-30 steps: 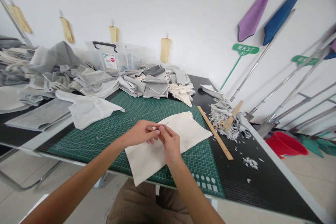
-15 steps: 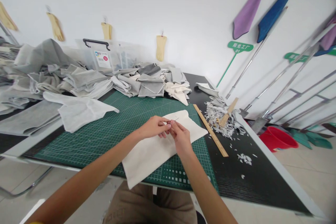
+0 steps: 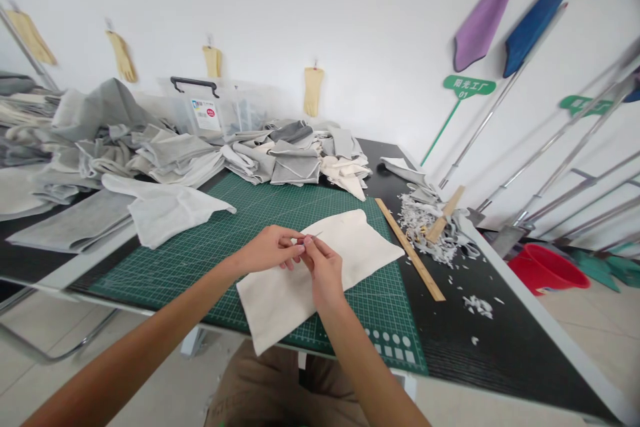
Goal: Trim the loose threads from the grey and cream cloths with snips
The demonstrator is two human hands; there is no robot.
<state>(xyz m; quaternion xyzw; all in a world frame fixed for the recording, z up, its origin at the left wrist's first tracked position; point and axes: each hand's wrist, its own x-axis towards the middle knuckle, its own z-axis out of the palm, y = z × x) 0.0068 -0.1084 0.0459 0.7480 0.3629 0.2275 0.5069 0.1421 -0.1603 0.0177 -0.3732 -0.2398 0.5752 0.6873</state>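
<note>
So, my right hand (image 3: 325,267) pinches what looks like a needle (image 3: 317,234), right against my left hand (image 3: 270,249), whose grip I can't tell; the cream cloth (image 3: 285,300) lies beneath, on the green mat (image 3: 235,220).

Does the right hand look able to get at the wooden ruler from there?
Probably yes: the wooden ruler lies uncovered beside the cream cloth, though the right hand seems busy pinching a thin, needle-like object.

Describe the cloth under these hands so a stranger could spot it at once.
Find the green mat on the black table. Across its right part, beneath the left hand and right hand, lies the cream cloth: spread flat, unlike the crumpled cream piece in the pile behind.
</note>
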